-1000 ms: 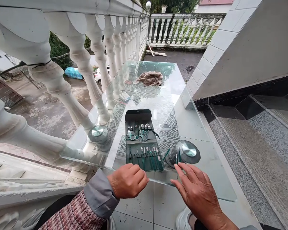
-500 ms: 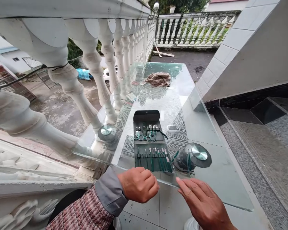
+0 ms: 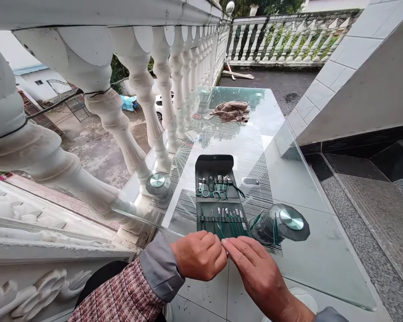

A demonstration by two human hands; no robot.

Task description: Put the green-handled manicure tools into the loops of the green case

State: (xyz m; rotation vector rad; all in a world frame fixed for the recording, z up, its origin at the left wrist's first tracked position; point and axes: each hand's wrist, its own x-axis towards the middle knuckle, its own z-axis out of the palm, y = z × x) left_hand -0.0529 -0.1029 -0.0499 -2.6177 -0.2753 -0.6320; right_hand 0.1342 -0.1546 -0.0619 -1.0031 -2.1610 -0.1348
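The tool case lies on the near part of the worktop, just beyond the left hand and right hand. Loose tools lie to its right, a cloth behind (well apart). A balustrade stands left, steps right.

A dark, rectangular, leather-look case is lying unfolded on the clear glass tabletop, its rounded flap pointing away. Its far section is holding silver scissors and clippers, its near section a row of slim green-handled tools. Two slender green implements are lying apart, right of the case. A thin tool is slanting up beside the hands.
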